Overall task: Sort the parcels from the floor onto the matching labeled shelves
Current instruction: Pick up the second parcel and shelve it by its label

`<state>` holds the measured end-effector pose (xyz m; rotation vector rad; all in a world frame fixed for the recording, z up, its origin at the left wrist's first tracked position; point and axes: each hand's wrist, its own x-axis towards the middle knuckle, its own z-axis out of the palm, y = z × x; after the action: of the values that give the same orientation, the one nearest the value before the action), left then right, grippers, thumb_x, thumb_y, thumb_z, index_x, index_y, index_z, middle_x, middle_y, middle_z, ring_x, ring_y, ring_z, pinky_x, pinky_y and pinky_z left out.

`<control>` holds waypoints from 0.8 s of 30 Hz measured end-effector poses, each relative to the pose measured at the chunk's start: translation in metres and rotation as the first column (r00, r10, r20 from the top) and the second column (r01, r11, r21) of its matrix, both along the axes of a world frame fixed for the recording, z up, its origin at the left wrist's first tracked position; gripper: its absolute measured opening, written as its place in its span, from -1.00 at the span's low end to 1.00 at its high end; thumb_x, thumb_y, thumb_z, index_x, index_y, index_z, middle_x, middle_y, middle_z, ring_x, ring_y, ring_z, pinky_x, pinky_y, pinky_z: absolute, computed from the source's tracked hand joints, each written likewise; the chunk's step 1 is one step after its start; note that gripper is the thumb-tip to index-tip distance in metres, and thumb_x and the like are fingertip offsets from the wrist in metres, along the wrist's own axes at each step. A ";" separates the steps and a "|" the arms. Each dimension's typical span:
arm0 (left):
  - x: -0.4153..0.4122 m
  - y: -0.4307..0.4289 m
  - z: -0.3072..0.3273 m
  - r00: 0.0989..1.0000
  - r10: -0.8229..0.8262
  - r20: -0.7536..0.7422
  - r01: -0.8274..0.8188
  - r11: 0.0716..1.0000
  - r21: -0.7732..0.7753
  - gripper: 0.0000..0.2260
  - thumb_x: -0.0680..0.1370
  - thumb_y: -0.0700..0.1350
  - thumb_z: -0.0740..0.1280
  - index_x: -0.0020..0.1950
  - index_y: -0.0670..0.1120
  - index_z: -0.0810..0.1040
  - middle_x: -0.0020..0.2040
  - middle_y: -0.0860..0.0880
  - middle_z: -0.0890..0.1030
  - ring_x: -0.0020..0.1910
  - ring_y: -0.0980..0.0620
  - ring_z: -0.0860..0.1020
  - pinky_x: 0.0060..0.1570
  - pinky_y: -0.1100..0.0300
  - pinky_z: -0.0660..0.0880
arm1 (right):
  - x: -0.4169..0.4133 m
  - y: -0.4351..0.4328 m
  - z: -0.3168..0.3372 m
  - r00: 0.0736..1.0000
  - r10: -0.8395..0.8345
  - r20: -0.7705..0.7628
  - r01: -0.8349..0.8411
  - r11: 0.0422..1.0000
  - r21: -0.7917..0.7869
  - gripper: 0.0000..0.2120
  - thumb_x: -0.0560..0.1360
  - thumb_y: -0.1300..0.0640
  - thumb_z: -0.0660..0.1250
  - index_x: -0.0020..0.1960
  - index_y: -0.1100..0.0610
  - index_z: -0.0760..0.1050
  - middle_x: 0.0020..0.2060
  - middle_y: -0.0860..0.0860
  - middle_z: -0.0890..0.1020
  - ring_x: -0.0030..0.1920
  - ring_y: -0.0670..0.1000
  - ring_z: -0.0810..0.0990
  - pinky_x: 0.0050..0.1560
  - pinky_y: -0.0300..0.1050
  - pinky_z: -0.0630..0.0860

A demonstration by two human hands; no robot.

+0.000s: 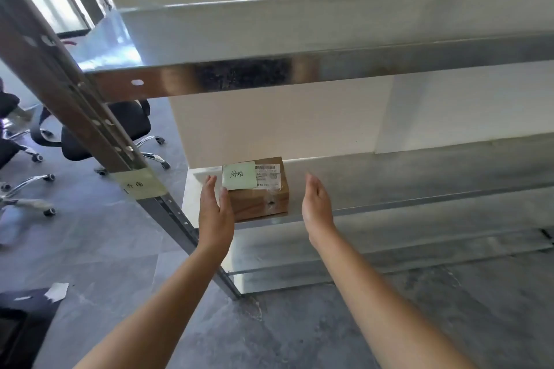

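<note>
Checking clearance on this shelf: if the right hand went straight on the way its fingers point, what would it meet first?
Likely the white wall behind the shelf, though depth is unclear. The right hand points forward over bare shelf surface, passing right of the cardboard parcel with a visible gap.

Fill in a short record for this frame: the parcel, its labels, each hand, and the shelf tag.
parcel: brown cardboard box, resting on the lower metal shelf near its left end
on parcel: green handwritten note beside a white barcode label
left hand: fingers straight, at the box's left side; contact unclear
right hand: fingers straight, apart from the box on its right
shelf tag: pale handwritten tag on the upright post
background: office chairs on the floor, left
</note>
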<state>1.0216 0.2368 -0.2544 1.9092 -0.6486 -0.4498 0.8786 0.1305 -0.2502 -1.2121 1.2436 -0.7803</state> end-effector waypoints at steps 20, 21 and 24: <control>-0.217 0.003 0.067 0.456 -0.621 0.637 0.767 0.638 0.073 -0.44 0.67 0.14 -0.16 0.66 0.00 0.00 0.67 0.07 -0.09 0.62 0.19 -0.21 0.61 -0.02 -0.19 | -0.235 0.104 0.090 0.725 -0.484 -0.490 0.043 0.742 -0.669 -0.52 0.71 0.13 0.04 0.61 0.14 0.12 0.61 0.01 0.16 0.62 -0.06 -0.01 0.62 0.12 -0.11; -0.233 0.002 0.071 0.423 -0.626 0.655 0.780 0.619 0.088 -0.44 0.67 0.14 -0.16 0.66 -0.01 0.00 0.67 0.06 -0.09 0.63 0.16 -0.19 0.61 -0.03 -0.20 | -0.252 0.108 0.091 0.700 -0.514 -0.496 0.060 0.734 -0.677 -0.51 0.71 0.12 0.03 0.62 0.14 0.10 0.62 0.00 0.13 0.63 -0.07 -0.04 0.62 0.12 -0.13; -0.288 -0.003 0.076 0.321 -0.638 0.699 0.817 0.560 0.136 -0.45 0.69 0.11 -0.13 0.67 -0.05 -0.01 0.67 0.01 -0.08 0.65 0.06 -0.14 0.61 -0.07 -0.17 | -0.307 0.120 0.089 0.630 -0.577 -0.519 0.096 0.722 -0.685 -0.49 0.71 0.09 0.01 0.64 0.12 0.04 0.63 -0.01 0.08 0.63 -0.08 -0.09 0.62 0.11 -0.16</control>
<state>0.7341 0.2334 -0.1785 1.3680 -2.0625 -0.1534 0.5720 0.2505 -0.1613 -1.9489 2.0276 -1.1156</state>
